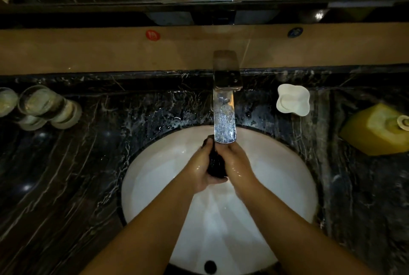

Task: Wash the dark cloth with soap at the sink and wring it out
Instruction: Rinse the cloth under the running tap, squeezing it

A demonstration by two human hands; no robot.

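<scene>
Head view: dark cloth (216, 163) is bunched between left hand (200, 169) and right hand (235, 165), both clasped around it, over the sink (287, 177) just under the faucet (224, 117). Risks: wet hands could slip and drop it in the basin; squeezing this close to the spout could splash the bench (88, 164). Soap dish (292, 99) sits well off to the right.

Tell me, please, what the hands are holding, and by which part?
Both the left hand and right hand grip the bunched dark cloth between them, along its sides.
</scene>
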